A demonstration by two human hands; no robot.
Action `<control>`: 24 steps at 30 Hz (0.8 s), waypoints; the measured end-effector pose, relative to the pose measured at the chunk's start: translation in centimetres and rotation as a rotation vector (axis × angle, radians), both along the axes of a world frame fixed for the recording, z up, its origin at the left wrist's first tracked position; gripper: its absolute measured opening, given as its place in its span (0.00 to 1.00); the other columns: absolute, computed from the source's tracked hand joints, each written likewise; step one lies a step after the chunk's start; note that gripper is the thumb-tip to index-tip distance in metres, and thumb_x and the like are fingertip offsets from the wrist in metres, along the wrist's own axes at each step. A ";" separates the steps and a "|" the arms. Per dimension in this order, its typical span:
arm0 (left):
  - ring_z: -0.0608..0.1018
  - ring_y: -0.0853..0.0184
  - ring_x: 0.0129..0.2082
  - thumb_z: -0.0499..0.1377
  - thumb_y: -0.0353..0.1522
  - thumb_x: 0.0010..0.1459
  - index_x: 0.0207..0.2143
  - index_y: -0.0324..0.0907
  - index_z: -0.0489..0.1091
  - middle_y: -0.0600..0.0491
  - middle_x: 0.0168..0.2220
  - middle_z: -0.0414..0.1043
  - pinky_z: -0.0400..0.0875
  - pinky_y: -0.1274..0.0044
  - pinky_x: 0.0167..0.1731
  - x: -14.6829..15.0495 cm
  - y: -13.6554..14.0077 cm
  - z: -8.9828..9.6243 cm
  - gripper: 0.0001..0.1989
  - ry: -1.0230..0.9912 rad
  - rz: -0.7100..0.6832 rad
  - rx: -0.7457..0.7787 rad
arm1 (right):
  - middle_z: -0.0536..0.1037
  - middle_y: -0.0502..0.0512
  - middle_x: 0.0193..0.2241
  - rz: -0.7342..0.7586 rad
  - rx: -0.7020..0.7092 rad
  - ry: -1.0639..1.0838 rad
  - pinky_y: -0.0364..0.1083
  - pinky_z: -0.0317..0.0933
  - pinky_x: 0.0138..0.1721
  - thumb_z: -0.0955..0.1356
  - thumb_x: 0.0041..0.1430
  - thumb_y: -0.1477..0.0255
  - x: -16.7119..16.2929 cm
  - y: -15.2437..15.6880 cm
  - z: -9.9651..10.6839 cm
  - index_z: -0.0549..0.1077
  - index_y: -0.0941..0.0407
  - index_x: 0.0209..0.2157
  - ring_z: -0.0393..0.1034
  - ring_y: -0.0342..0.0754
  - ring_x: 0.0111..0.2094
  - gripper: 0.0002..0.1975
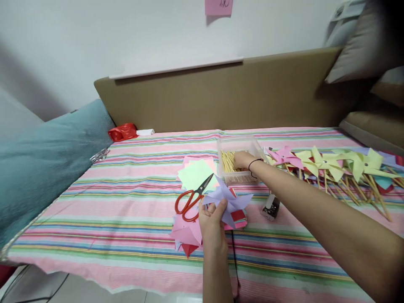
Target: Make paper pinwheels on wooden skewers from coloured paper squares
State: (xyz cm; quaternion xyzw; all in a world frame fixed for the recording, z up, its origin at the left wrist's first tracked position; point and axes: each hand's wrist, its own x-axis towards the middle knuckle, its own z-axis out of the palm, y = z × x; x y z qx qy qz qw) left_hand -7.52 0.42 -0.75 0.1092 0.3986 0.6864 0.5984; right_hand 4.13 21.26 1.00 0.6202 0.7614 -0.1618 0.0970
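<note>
A lavender paper pinwheel [232, 205] is showing curled, pointed blades. The left hand [211, 216] is pinching it between thumb and fingers, its blades spreading toward eleven, three and five o'clock from the thumb tip. At its one o'clock, the right hand [243, 160] is resting among tan sticks [227, 162] in a clear box [237, 180]; whether those fingers are gripping any, I cannot tell.

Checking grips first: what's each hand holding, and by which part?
Left hand holds the purple pinwheel near its middle; right hand is at the sticks, any hold hidden.
</note>
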 end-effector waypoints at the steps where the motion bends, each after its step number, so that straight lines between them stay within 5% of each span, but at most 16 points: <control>1: 0.80 0.66 0.33 0.69 0.27 0.41 0.44 0.42 0.64 0.53 0.31 0.76 0.72 0.81 0.28 -0.1 0.0 0.0 0.27 0.002 0.000 0.001 | 0.71 0.60 0.48 -0.011 -0.011 0.001 0.52 0.67 0.44 0.66 0.62 0.67 0.0 0.0 -0.1 0.69 0.59 0.49 0.70 0.50 0.44 0.16; 5: 0.80 0.67 0.34 0.70 0.27 0.40 0.45 0.41 0.64 0.52 0.33 0.76 0.72 0.80 0.31 -0.4 0.0 0.0 0.28 0.000 0.003 0.006 | 0.73 0.58 0.46 -0.057 0.005 0.066 0.51 0.67 0.42 0.66 0.62 0.67 0.5 0.0 0.1 0.70 0.59 0.47 0.71 0.48 0.42 0.14; 10: 0.79 0.70 0.29 0.70 0.29 0.40 0.43 0.42 0.64 0.55 0.30 0.76 0.69 0.82 0.26 -0.4 0.0 0.1 0.27 0.030 -0.056 0.046 | 0.79 0.58 0.27 -0.125 0.216 0.277 0.43 0.64 0.37 0.68 0.56 0.75 2.1 -0.3 3.1 0.75 0.62 0.32 0.75 0.49 0.33 0.05; 14: 0.78 0.72 0.27 0.70 0.30 0.40 0.42 0.42 0.63 0.55 0.30 0.76 0.69 0.84 0.26 -0.2 -0.1 0.5 0.27 0.054 -0.119 0.087 | 0.77 0.54 0.30 -0.112 0.404 0.537 0.39 0.63 0.34 0.60 0.60 0.78 4.4 -4.2 6.2 0.70 0.60 0.44 0.73 0.42 0.31 0.13; 15: 0.77 0.73 0.26 0.70 0.30 0.39 0.42 0.42 0.62 0.56 0.29 0.76 0.69 0.84 0.26 0.0 -0.1 0.6 0.27 0.061 -0.124 0.096 | 0.75 0.52 0.27 -0.089 0.433 0.776 0.40 0.62 0.30 0.60 0.60 0.77 5.1 -6.1 6.5 0.71 0.59 0.43 0.71 0.42 0.28 0.12; 18: 0.76 0.74 0.24 0.71 0.30 0.38 0.43 0.45 0.60 0.60 0.27 0.74 0.68 0.84 0.26 0.9 0.0 0.7 0.30 0.072 -0.131 0.126 | 0.67 0.47 0.20 -0.116 0.321 1.164 0.41 0.57 0.22 0.64 0.58 0.69 6.8 -12.6 5.4 0.73 0.56 0.37 0.62 0.41 0.20 0.08; 24: 0.75 0.75 0.25 0.71 0.28 0.37 0.44 0.46 0.60 0.59 0.30 0.74 0.68 0.83 0.27 3.6 0.1 0.6 0.32 0.092 -0.187 0.183 | 0.70 0.50 0.24 -0.327 0.054 1.463 0.42 0.54 0.22 0.68 0.55 0.60 7.9 -21.6 -0.1 0.75 0.55 0.37 0.61 0.42 0.23 0.14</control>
